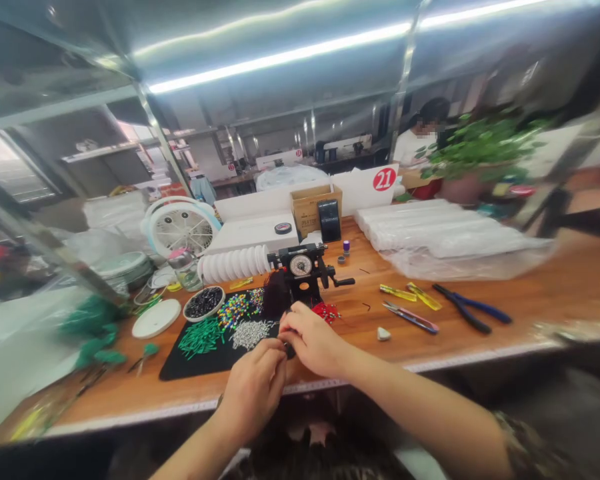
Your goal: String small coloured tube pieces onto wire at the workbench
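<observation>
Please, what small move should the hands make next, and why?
Perhaps draw the left hand and right hand slightly apart, carefully: they meet, partly hiding anything between them, and loose pale pieces lie close by on the black mat.

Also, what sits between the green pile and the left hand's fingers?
In the head view, the silvery pile, on the black mat.

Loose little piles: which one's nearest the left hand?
The silvery pile, beside the left hand; the green pile is farther left, the multicoloured pile farther back, the red pile farther right.

Whatever the hands point(257, 379) point(314, 341) pinch — it is hidden.
</observation>
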The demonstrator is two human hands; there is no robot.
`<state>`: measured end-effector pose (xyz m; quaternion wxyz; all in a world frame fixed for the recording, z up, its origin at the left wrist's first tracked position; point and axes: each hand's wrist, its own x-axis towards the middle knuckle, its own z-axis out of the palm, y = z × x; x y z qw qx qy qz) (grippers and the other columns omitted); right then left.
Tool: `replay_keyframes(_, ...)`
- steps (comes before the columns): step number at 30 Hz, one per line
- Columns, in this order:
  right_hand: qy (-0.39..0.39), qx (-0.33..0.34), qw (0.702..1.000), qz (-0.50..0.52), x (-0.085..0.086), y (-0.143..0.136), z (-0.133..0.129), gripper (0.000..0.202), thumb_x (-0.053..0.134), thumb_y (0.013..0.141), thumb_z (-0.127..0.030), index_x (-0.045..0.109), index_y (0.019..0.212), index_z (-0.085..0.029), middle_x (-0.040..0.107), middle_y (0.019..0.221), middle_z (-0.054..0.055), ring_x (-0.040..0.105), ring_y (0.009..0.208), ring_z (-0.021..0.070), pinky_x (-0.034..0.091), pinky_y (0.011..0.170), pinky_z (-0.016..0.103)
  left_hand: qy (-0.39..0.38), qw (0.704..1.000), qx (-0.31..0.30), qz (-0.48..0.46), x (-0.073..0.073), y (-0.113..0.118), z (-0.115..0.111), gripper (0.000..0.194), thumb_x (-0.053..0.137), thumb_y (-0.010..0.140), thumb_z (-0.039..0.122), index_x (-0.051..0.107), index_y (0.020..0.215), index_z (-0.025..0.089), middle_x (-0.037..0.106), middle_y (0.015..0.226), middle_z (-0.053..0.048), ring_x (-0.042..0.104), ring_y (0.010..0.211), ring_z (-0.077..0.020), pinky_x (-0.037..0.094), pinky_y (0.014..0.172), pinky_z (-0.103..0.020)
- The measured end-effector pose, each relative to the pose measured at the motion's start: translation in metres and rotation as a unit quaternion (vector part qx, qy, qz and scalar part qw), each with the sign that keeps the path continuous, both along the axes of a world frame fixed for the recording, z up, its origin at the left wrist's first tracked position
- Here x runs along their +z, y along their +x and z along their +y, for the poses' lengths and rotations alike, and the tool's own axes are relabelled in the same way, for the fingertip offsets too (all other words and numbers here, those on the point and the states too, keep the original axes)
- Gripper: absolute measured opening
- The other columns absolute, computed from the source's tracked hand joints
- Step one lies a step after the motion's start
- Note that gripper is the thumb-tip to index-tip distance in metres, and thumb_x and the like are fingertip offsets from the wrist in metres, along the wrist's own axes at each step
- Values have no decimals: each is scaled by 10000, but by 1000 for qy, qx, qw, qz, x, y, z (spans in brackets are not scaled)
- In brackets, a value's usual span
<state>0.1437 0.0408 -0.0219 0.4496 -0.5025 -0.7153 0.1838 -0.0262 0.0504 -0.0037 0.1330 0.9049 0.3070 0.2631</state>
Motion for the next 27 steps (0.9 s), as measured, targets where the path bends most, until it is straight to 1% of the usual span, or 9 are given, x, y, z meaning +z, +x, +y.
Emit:
replay_keyframes(2,49,-69,996,23,-5,-2,-12,150,506,851,-249,624,863,-156,539,915,50,507,855,105,423,777,239,-187,976,79,-79,5,5,-3,151,516,831,256,600,740,170,629,785,-46,577,699,-152,443,648,-252)
replay_keyframes(4,36,-102,994,35,-11,-8,-25,197,607,790,-360,641,791,-167,540,806,27,503,760,97,405,693,220,-353,910,138,-167,7,9,-5,176,588,762,317,591,688,158,556,623,-6,493,556,-121,386,540,-233)
replay_keyframes(8,-32,-84,996,20,-22,-23,-43,200,602,796,-271,606,628,-163,515,674,-8,465,607,53,333,561,182,-497,808,149,-280,4,11,-5,199,649,665,289,523,595,152,414,502,49,344,455,-73,300,484,-210)
replay_keyframes(10,48,-99,994,-25,-24,-26,-47,188,510,837,-198,607,680,-165,530,728,14,488,693,81,373,629,201,-480,823,147,-266,4,8,-4,195,645,672,284,523,597,151,453,534,39,349,466,-73,300,485,-210)
replay_keyframes(13,148,-60,982,-100,-21,-22,-42,160,454,842,-139,607,859,-180,542,933,54,494,915,139,423,800,256,-351,916,115,-155,9,3,-3,150,596,753,280,582,672,154,584,674,-19,509,613,-131,408,606,-251)
replay_keyframes(16,101,-7,990,-97,-9,-14,-26,194,392,860,-125,577,889,-173,504,930,50,491,863,112,432,768,229,-154,986,48,-44,10,-3,-4,137,492,849,220,617,822,170,625,873,-62,579,832,-178,451,765,-292)
replay_keyframes(22,-37,21,999,-18,8,-6,6,158,439,840,-116,580,785,-165,529,854,5,495,759,66,403,707,197,198,978,-28,66,-9,-11,0,211,451,858,80,609,974,157,595,1099,-112,588,975,-196,451,850,-305)
replay_keyframes(24,-45,31,998,-15,7,-4,7,159,456,828,-104,585,752,-159,544,830,4,505,757,67,404,704,195,196,977,-51,60,-9,-9,1,212,449,860,76,603,975,163,614,1101,-98,595,965,-188,446,843,-295)
replay_keyframes(27,-2,-21,1000,9,0,-3,-3,154,468,853,-186,611,805,-153,546,917,42,512,835,93,419,768,227,6,1000,1,-19,-3,-3,0,147,458,866,156,598,824,173,641,905,-56,596,814,-162,451,729,-266)
